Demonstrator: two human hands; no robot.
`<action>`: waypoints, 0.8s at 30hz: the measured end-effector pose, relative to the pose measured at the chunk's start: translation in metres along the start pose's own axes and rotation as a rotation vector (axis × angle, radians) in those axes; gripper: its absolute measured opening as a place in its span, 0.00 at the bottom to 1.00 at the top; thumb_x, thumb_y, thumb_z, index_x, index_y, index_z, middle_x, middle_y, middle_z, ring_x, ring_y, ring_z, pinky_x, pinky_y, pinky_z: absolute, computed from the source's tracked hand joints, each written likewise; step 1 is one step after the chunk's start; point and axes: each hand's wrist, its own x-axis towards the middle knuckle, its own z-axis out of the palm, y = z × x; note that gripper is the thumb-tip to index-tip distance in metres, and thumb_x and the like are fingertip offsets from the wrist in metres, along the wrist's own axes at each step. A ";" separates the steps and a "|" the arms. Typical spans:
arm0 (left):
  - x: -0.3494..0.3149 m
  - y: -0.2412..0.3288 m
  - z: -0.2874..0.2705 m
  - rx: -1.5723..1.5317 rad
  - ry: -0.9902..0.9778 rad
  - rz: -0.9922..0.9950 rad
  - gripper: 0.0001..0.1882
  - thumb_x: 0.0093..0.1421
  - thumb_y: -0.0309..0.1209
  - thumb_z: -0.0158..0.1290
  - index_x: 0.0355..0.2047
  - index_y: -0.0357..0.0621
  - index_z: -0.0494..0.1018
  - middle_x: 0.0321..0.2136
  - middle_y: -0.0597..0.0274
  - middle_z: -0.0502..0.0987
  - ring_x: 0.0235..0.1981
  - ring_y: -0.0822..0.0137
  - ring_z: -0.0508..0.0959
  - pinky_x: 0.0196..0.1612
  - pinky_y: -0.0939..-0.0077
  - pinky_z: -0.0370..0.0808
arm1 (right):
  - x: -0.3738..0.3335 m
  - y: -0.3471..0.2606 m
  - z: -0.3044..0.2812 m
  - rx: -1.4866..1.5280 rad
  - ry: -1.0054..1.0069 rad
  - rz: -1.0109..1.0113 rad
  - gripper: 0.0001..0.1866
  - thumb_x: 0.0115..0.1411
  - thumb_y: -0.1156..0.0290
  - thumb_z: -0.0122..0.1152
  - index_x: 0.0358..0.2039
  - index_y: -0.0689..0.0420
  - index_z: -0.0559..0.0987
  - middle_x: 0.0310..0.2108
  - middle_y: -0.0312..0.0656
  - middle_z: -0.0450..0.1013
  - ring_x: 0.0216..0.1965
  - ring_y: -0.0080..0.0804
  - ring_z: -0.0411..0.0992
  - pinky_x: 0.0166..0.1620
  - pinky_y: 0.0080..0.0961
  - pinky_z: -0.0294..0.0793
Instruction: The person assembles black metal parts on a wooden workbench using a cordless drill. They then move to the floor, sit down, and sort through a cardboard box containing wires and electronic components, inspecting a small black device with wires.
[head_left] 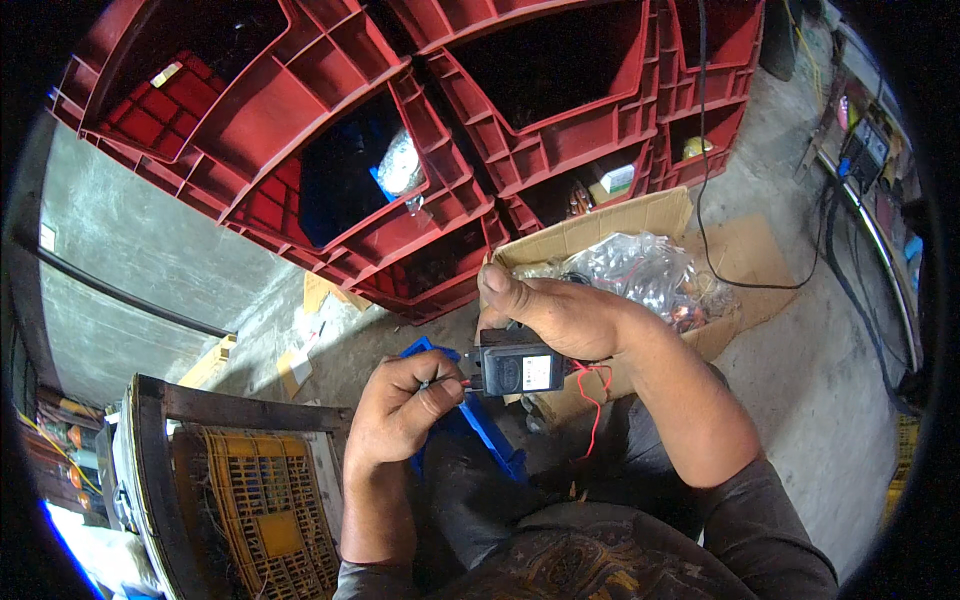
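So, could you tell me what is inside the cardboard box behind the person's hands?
The cardboard box holds clear plastic bags of small parts with thin wires. The right hand covers its near-left corner; what lies beneath the bags is hidden.

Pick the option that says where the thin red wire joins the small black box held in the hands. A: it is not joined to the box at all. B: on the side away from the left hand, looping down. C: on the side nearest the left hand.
B: the red wire leaves the far side of the black box, under the right hand, and loops downward, while the left hand pinches something at the opposite end.
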 end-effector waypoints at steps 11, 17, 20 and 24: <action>-0.001 0.001 0.001 0.040 -0.023 -0.038 0.11 0.61 0.31 0.53 0.25 0.37 0.73 0.19 0.67 0.72 0.22 0.76 0.68 0.27 0.77 0.65 | -0.008 -0.010 0.005 -0.078 0.089 -0.061 0.51 0.56 0.20 0.21 0.16 0.57 0.75 0.15 0.34 0.68 0.24 0.26 0.68 0.34 0.29 0.69; 0.000 0.003 0.001 0.099 -0.049 -0.092 0.10 0.61 0.30 0.54 0.26 0.36 0.74 0.20 0.65 0.72 0.24 0.73 0.69 0.29 0.75 0.67 | -0.004 0.001 0.005 -0.191 0.111 -0.067 0.50 0.55 0.20 0.25 0.08 0.58 0.69 0.09 0.37 0.62 0.18 0.30 0.66 0.28 0.33 0.67; 0.001 0.004 0.001 0.173 -0.079 -0.122 0.09 0.60 0.30 0.55 0.27 0.37 0.74 0.21 0.62 0.73 0.24 0.70 0.71 0.30 0.73 0.68 | -0.008 -0.006 0.000 -0.271 0.025 0.082 0.48 0.60 0.24 0.25 0.15 0.60 0.71 0.14 0.36 0.62 0.22 0.27 0.63 0.31 0.31 0.66; 0.003 0.008 0.005 0.231 -0.084 -0.121 0.08 0.59 0.29 0.56 0.28 0.36 0.75 0.21 0.58 0.75 0.25 0.66 0.73 0.32 0.71 0.70 | -0.008 -0.007 0.003 -0.298 0.095 -0.010 0.49 0.57 0.22 0.27 0.07 0.59 0.63 0.10 0.38 0.58 0.18 0.29 0.63 0.27 0.34 0.64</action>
